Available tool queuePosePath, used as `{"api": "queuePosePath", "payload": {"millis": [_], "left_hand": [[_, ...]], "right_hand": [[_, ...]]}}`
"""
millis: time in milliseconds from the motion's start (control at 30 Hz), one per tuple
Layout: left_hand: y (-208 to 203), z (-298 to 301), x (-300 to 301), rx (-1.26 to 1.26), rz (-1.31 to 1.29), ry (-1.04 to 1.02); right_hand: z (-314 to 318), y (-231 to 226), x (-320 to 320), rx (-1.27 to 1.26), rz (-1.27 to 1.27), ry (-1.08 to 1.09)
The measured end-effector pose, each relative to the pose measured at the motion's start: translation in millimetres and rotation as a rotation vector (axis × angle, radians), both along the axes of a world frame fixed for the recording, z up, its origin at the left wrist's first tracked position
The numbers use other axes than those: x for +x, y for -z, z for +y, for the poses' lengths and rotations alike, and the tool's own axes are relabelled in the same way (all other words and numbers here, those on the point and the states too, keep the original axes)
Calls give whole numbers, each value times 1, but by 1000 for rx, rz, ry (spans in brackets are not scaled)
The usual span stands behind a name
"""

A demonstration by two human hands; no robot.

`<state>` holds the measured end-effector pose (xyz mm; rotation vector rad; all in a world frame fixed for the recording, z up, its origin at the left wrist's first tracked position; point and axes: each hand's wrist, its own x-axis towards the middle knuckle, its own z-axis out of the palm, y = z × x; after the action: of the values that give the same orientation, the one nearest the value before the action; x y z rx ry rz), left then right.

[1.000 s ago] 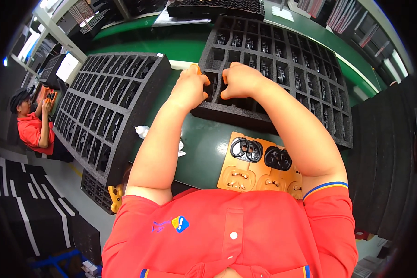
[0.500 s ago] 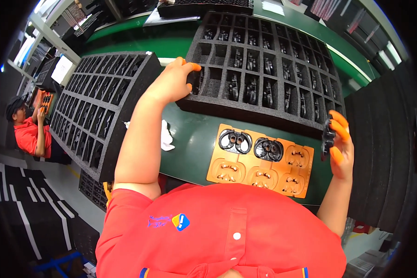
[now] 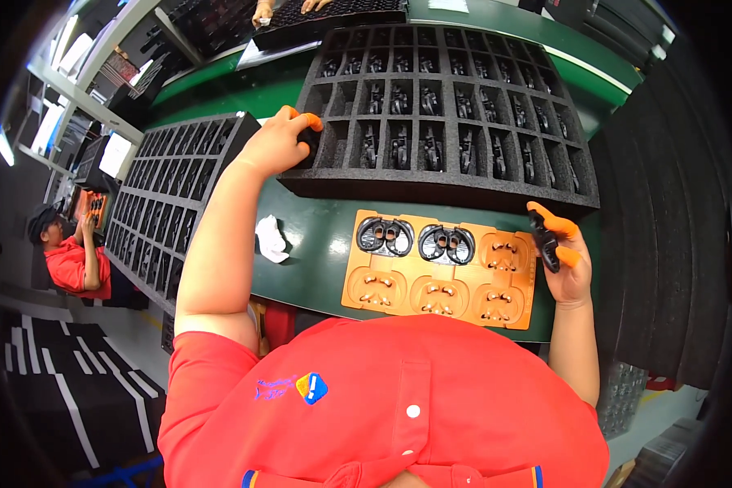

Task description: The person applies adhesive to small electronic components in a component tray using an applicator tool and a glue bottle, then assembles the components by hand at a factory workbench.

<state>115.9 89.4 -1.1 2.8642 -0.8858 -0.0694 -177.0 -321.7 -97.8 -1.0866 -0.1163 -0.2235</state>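
Observation:
My left hand (image 3: 278,145) reaches over the near left corner of a black foam tray (image 3: 431,179). Its orange-covered fingertips close around a dark plastic part in the end compartment, mostly hidden by the hand. At the right, my right hand (image 3: 565,256) grips a black curved plastic part (image 3: 544,241) between orange-tipped fingers and thumb, held up beside an orange fixture plate (image 3: 407,272). Two glossy black goggle-shaped parts, a left one (image 3: 385,237) and a right one (image 3: 446,245), lie in the plate's far row. The other moulded nests on the plate are bare.
Another filled foam tray (image 3: 159,195) stands at the left. A crumpled white cloth (image 3: 271,239) lies on the green table (image 3: 317,276). Black foam sheets (image 3: 659,244) are stacked at the right. One co-worker (image 3: 77,256) sits far left; another's hands (image 3: 262,12) show at the top.
The view has shifted, moving the trays and plate leftward in the picture. My right hand has turned the black part and brought it lower. My left hand stays at the tray's corner compartment.

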Motion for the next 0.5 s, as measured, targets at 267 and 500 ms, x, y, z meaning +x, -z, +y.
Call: {"api": "queuePosePath", "payload": {"millis": [267, 500], "left_hand": [[-5, -6, -1, 157, -36, -43], [2, -27, -7, 404, -270, -20]], "right_hand": [[12, 19, 3, -47, 77, 63], [6, 21, 9, -340, 57, 44]]}}
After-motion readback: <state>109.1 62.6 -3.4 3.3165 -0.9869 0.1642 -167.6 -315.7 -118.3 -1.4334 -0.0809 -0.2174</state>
